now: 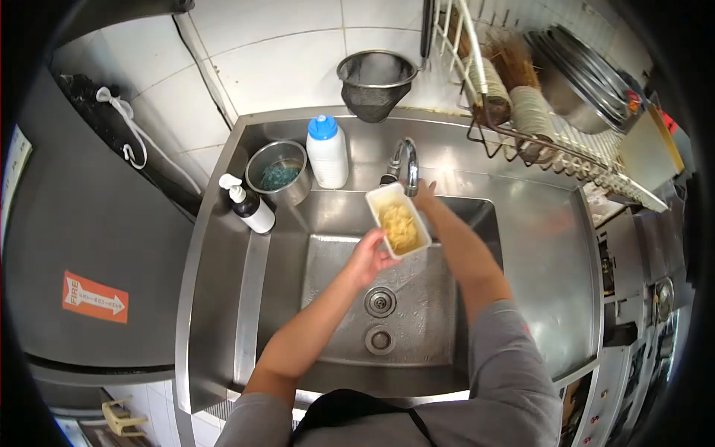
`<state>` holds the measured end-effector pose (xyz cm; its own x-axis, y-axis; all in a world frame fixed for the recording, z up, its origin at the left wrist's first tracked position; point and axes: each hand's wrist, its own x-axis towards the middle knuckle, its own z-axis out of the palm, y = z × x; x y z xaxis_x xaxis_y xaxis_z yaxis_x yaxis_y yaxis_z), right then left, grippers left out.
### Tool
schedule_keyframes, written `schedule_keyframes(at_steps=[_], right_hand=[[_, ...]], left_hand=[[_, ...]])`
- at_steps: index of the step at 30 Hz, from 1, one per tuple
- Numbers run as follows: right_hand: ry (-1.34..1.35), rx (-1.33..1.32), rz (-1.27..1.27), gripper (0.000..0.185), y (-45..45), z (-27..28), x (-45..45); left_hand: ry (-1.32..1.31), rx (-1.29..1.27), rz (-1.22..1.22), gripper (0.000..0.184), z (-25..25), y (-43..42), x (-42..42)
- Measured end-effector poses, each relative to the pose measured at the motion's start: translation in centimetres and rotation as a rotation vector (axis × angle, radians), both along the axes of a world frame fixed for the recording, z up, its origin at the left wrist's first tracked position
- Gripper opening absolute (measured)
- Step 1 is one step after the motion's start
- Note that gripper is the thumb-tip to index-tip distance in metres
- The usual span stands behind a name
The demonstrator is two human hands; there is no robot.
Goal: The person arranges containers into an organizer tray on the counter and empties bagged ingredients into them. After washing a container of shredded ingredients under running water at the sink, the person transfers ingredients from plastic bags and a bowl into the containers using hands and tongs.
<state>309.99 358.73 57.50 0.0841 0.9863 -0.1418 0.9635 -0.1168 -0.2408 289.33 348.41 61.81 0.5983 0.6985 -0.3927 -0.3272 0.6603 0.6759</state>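
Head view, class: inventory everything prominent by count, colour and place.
Tub: one, white, above sink
Food: some, yellow, in tub
Sink: one, silver, centre
Drains: two, silver, in sink
Faucet: one, silver, behind sink
Bottle: one, blue-white, behind sink
Pot: one, silver, beside bottle
Pump bottle: one, black-white, beside pot
Strainer: one, black, top centre
Rack: one, white, upper right
Bowls: several, silver, on rack
Brushes: at least two, brown, on rack
Panel: one, grey, left
Sign: one, orange, on panel
Stool: one, yellow, lower left
Left hand: one, bare, holding tub
Right hand: one, bare, beside faucet
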Motion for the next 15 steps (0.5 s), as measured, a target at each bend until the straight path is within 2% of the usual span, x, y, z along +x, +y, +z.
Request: schedule_keyframes(at_steps=[1,3,4,7,11,15], right_hand=[[0.006,-0.052,0.094,0.039,0.4,2.2,0.7],[-0.098,-0.053,0.284,0.027,2.6,2.6,1.8],[-0.021,0.005,0.303,0.024,1.7,4.7,1.3],[-0.103,-0.002,0.37,0.026,-0.4,10.2,-0.7],[-0.168,0.266,0.379,0.018,1.6,6.5,0.7],[-0.146,0.307,0.386,0.014,2.2,5.5,1.1]], left_hand=[[-0.006,0.008,0.005,0.051,0.2,0.6,0.4],[-0.03,0.017,0.003,0.051,0.9,1.0,1.5],[-0.037,0.004,0.02,0.052,1.3,1.1,1.7],[-0.087,0.014,0.083,0.052,2.4,0.9,1.7],[-0.072,0.015,0.103,0.053,1.2,0.6,0.5],[-0.033,0.022,0.099,0.054,0.6,-0.1,0.2]])
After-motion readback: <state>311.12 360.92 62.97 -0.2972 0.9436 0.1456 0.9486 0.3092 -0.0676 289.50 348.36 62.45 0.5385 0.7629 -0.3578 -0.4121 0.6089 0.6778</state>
